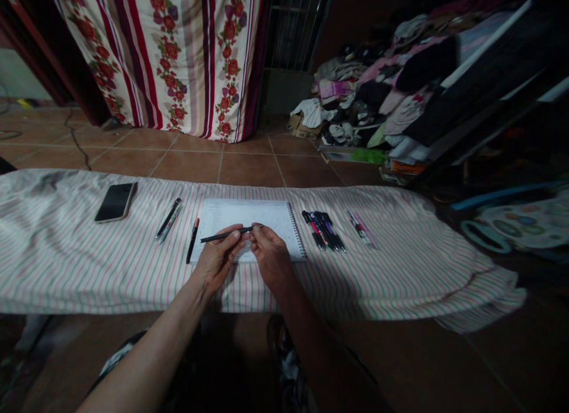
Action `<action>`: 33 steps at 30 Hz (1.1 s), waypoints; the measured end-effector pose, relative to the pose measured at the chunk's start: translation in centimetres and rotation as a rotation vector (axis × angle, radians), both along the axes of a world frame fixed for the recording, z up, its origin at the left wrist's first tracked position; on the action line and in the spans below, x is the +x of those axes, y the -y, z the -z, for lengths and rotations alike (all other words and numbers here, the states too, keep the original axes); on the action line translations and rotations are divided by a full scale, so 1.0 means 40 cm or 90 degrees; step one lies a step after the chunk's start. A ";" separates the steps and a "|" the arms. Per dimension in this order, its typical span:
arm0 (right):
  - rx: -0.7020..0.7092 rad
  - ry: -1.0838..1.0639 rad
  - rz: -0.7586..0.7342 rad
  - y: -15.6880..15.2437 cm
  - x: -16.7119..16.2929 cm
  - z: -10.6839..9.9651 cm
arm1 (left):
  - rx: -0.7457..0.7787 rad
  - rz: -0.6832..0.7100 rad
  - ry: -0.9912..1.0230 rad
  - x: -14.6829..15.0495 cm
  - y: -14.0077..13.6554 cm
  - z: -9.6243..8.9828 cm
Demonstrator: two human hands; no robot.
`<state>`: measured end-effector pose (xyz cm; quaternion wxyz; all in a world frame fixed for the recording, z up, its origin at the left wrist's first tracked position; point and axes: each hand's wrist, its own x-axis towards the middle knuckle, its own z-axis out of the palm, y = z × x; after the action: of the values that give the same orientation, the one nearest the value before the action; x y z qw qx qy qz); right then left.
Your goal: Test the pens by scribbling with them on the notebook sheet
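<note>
Between my two hands a black pen (219, 236) is held nearly level, its far left end pointing out past my fingers. My left hand (220, 256) is closed around its middle, thumb on top. Fingers of my right hand (270, 251) pinch its right end. Beneath them lies an open spiral notebook (262, 208) with faint marks on its page. A dark pen with an orange-brown end (192, 241) rests along the notebook's left edge. Right of the spiral, several pens (323, 230) lie in a row, mostly black with some red and purple.
A striped cloth (400, 253) covers the long low surface. On it are a phone (116, 202), two pens (168, 220) at left, and pink and clear pens (361, 228) at right. Behind stand a floral curtain (178, 57) and a heap of clothes (377, 87) on the tiled floor.
</note>
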<state>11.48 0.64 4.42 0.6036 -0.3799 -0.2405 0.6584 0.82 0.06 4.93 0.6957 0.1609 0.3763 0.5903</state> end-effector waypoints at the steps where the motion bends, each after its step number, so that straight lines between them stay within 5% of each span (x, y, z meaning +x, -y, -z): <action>1: -0.008 0.004 0.007 -0.001 0.000 0.002 | -0.002 -0.004 -0.004 0.002 0.000 0.001; 11: 0.004 0.055 0.057 -0.003 0.004 -0.001 | 0.034 -0.071 -0.004 0.031 0.005 0.012; 23: 0.049 0.107 -0.024 0.006 0.016 -0.005 | -0.004 -0.118 0.060 0.042 -0.003 0.015; 33: 0.032 0.135 0.003 -0.011 0.023 0.031 | -0.003 -0.118 0.020 0.045 -0.005 0.019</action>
<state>12.38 1.09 3.19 0.5856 -0.4327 -0.3184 0.6071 2.63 0.27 4.16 0.6440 0.1147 0.3800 0.6541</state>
